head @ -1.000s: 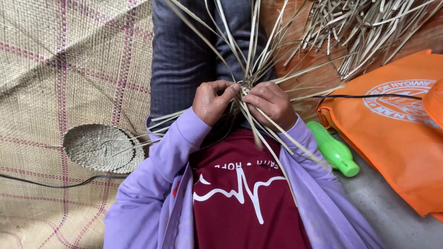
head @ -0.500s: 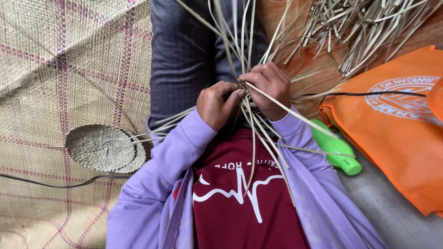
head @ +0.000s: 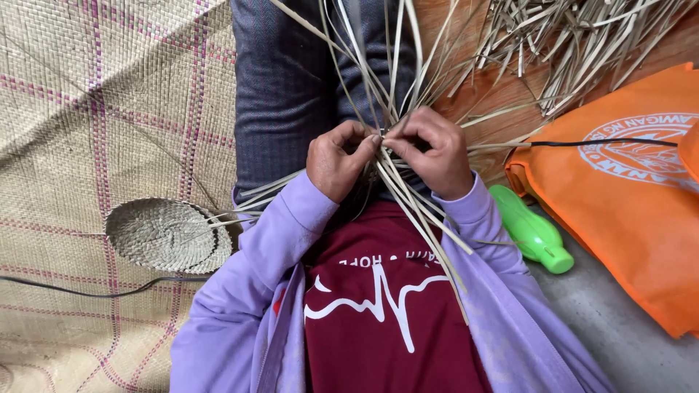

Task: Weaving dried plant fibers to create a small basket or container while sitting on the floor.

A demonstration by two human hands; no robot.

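Woven matting [head: 109, 94], tan with pink and purple grid lines, covers the floor on the left; a bare wooden floor [head: 510, 102] shows at upper right and a grey concrete floor [head: 619, 342] at lower right. On the matting, a small round woven disc [head: 166, 234] is laid beside the person's left sleeve, and a dark cable [head: 87, 290] is run across the matting just below it. A heap of loose dried strips [head: 582, 44] is spread over the wooden floor. An orange fabric bag [head: 626, 211] is laid at the right edge, with a thin black cord [head: 582, 143] drawn across its top. A green plastic bottle [head: 530, 231] is seen lying between the bag and the person's right sleeve.

Over the lap, at centre, a bundle of long pale weaving strips [head: 397, 94] is gathered to one crossing point, from which the strips fan upward and trail down over the dark red shirt. The left hand [head: 336, 161] is closed on the strips at this crossing, thumb and forefinger pinched. The right hand [head: 431, 151] is likewise closed on the strips, its fingertips meeting those of the left.
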